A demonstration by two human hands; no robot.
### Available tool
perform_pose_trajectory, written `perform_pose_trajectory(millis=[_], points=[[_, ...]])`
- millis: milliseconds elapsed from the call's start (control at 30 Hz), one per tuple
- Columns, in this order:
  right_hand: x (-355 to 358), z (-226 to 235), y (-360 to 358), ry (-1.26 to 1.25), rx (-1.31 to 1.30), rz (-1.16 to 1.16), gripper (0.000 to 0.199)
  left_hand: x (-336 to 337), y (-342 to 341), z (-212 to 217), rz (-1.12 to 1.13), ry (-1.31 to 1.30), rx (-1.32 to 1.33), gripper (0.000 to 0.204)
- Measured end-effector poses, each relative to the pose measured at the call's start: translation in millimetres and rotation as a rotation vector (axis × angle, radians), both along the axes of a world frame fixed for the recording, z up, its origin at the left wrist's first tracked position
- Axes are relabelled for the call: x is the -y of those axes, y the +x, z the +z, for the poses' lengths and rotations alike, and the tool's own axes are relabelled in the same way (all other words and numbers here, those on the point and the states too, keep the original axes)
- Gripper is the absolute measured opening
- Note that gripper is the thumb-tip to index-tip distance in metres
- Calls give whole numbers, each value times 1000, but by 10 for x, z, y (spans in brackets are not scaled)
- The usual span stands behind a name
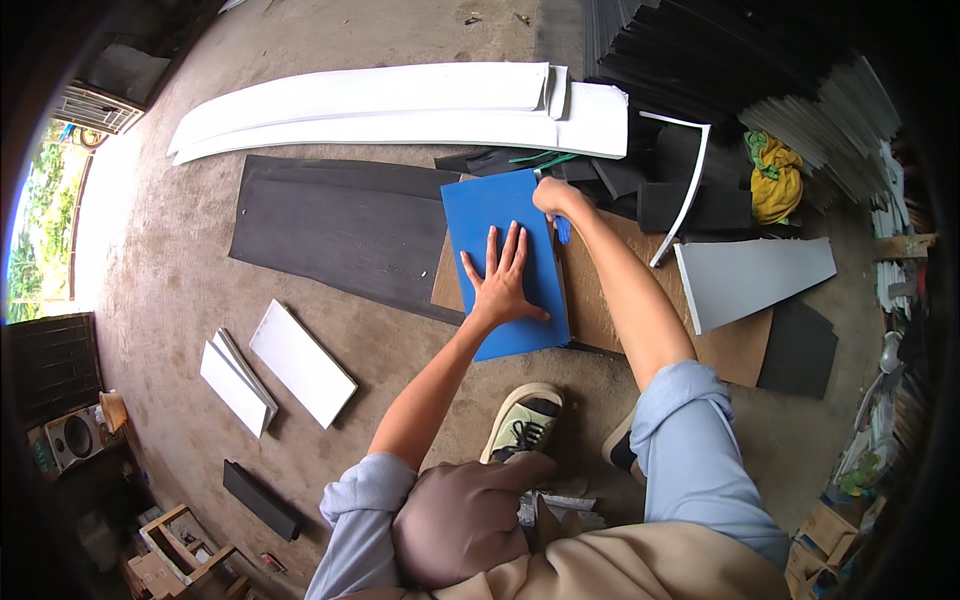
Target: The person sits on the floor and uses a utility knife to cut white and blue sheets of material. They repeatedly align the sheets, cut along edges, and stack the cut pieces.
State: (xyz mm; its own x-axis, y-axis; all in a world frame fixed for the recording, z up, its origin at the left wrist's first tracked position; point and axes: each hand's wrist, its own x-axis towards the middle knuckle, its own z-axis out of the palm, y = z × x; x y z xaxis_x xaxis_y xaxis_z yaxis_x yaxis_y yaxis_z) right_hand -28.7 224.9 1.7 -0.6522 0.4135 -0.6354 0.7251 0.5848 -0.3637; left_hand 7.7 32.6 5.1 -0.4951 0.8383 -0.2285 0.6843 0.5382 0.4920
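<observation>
The blue sheet (pixel 545 318) lies flat near the centre of the frame, its long axis running from top to bottom with the lower end leaning slightly to the right. The relation that matters most is between its long right edge and the two hands. The left hand (pixel 500 290) is on the sheet itself, around the middle and a little below, palm down, its fingers spread wide apart and pointing towards the top of the frame. That whole right edge lies to the right of those fingers, with a strip of bare blue between.

The right hand (pixel 557 197) is the nearer one to the edge: it sits at the edge's upper end, close by the sheet's upper right corner. Its fingers are curled together around a small blue object (pixel 563 231), which pokes out below the fist; too little shows to tell what kind of thing it is. From this fist, the rest of the edge stretches away towards the bottom of the frame, roughly back towards the person's shoe (pixel 525 420).

Beneath the sheet is a brown board (pixel 610 280), showing on both sides; the sheet's lower end reaches past it over the floor (pixel 410 330). A long black sheet (pixel 340 220) lies to the left.
</observation>
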Motion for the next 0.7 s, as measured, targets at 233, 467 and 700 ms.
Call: perform_pose_trajectory(millis=[233, 467, 700], points=[[1003, 127, 1565, -212, 54, -107, 26, 118, -26, -72, 59, 13, -40, 134], [1089, 267, 1992, -196, 251, 24, 30, 32, 3, -71, 19, 31, -56, 136], [326, 412, 674, 311, -304, -39, 28, 23, -24, -133, -15, -17, -52, 132]])
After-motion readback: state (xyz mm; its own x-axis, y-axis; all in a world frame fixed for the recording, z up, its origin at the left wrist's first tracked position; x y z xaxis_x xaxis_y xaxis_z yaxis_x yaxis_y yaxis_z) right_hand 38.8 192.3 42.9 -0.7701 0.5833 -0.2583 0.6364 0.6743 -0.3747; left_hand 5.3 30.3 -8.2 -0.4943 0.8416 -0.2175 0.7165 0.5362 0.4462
